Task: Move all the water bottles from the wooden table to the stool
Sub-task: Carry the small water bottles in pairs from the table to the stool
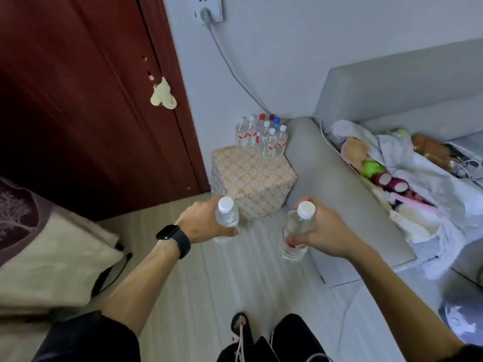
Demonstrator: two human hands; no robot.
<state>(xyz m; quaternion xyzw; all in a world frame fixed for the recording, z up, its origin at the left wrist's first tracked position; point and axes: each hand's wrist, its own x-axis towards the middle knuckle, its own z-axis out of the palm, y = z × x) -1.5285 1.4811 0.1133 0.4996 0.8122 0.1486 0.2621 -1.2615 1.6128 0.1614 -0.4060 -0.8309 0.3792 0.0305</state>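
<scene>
A patterned cube stool [252, 176] stands ahead against the wall, beside a grey sofa arm. Several clear water bottles [262, 134] with white, red and blue caps stand at its far edge. My left hand [202, 220] grips a clear water bottle [226, 216] with a white cap, held upright over the floor in front of the stool. My right hand [322, 231] grips a second white-capped water bottle [296, 232] with a red label, also upright. The wooden table is out of view.
A dark red door [86, 95] fills the left. The grey sofa [371, 142] on the right holds plush toys and cloths. A cushioned seat [47, 252] is at the lower left. A grey cable runs down the wall behind the stool. My sandalled foot [241, 327] is on the pale floor.
</scene>
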